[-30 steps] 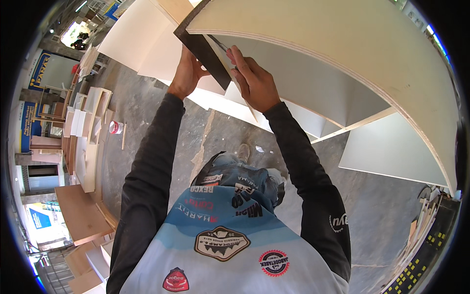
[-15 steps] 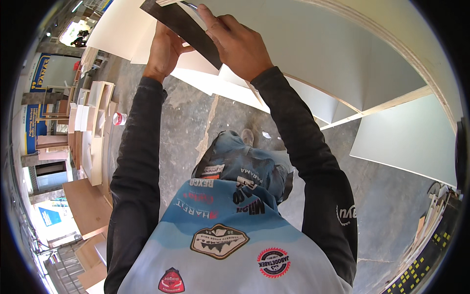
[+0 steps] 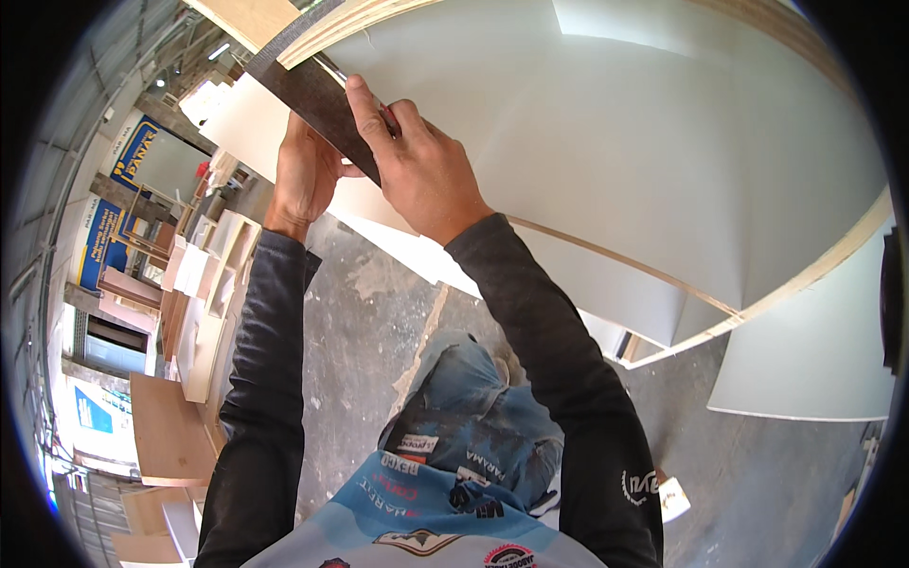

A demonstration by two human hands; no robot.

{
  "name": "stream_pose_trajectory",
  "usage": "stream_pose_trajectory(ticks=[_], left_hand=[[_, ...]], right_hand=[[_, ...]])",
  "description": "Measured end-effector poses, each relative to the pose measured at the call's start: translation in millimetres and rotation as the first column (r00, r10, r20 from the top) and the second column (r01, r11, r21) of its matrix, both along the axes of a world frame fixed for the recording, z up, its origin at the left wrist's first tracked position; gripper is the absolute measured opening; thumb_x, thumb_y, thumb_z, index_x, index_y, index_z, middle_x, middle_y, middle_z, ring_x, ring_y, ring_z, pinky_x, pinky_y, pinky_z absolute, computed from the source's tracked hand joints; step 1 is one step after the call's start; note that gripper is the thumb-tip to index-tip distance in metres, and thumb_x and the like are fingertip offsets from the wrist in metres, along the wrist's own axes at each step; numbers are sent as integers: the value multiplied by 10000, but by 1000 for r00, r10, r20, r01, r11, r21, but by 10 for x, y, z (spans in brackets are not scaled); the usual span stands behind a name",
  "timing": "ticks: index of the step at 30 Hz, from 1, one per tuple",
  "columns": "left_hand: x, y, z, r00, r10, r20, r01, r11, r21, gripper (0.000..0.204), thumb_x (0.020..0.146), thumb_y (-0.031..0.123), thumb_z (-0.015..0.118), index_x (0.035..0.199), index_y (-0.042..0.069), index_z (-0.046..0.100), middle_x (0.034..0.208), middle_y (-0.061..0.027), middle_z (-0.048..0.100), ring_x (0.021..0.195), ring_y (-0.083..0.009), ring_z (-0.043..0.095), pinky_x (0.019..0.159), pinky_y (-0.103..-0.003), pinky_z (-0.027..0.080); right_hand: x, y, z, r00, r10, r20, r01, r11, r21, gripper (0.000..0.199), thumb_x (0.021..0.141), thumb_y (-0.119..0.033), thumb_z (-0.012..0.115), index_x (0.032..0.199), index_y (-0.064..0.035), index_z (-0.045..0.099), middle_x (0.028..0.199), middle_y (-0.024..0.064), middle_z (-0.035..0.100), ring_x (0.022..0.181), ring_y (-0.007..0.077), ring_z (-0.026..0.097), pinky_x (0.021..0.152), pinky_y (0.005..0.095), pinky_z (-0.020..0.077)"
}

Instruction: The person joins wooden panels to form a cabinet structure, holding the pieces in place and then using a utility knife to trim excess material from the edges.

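Note:
A dark brown edge strip (image 3: pixel 312 112) runs along the raw plywood edge (image 3: pixel 355 28) of a white cabinet panel, and its free end hangs past the corner. My left hand (image 3: pixel 305 175) grips that free end from beneath, with its fingers partly hidden behind it. My right hand (image 3: pixel 417 166) is closed round a slim cutter (image 3: pixel 388 118) with a red part on its handle and a thin metal blade. Its index finger points along the tool, and the blade lies near the panel's corner, over the strip.
The white cabinet (image 3: pixel 606 142) with plywood edges fills the upper right. A loose white panel (image 3: pixel 805 350) stands at the right. Wooden frames and boxes (image 3: pixel 222 275) are stacked at the left, beside brown boards (image 3: pixel 170 431). Grey concrete floor (image 3: pixel 346 379) lies below.
My view has shifted upward, so hands, strip and cabinet appear lower and more of the plywood edge shows. Both hands keep the same holds.

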State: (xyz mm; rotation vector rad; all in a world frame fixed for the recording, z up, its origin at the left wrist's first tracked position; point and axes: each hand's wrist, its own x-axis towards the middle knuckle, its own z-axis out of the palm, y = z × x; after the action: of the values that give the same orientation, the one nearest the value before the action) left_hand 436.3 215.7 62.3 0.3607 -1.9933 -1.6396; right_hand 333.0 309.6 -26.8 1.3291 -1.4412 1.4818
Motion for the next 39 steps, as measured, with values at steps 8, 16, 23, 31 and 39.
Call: stream_pose_trajectory(ticks=[8,16,23,31,39], left_hand=[[-2,-52,-74,999,-5,-53,1,997,-75,526,1069,436,290,1358,40,482,1247,-94,620,1035,-208,671,714,-369,641],[10,-104,-83,997,75,-28,-78,982,-169,590,1041,504,253,1325,51,503,1102,-123,652,874,-189,688,605,-386,642],[-52,-76,-107,994,105,-41,-112,972,-206,594,1038,497,243,1328,39,484,1062,-135,658,792,-195,699,587,-370,649],[-10,-97,-109,996,86,-23,-89,973,-212,537,1062,441,253,1387,63,455,1211,-125,631,977,-210,691,672,-402,651],[-14,-39,-87,994,103,-21,-105,979,-174,517,1063,431,253,1337,60,487,1140,-121,656,941,-211,695,654,-388,647]], right_hand=[[-41,-14,5,998,-15,-57,16,1000,15,881,800,-205,757,1534,-61,291,966,156,534,725,256,642,520,337,556],[-3,228,195,996,-62,-67,67,994,86,794,789,-203,766,1471,-22,402,976,195,601,666,283,691,545,361,571],[-109,337,244,990,-77,-114,96,982,166,776,804,-228,771,1465,-32,415,971,207,625,667,293,711,558,362,584],[-101,401,215,989,-102,-110,120,978,169,613,868,-33,617,1456,-70,451,875,163,632,610,301,678,567,388,579],[-122,434,97,993,-42,-111,60,985,160,640,852,-24,624,1464,-62,441,892,169,621,636,282,683,569,370,577]])
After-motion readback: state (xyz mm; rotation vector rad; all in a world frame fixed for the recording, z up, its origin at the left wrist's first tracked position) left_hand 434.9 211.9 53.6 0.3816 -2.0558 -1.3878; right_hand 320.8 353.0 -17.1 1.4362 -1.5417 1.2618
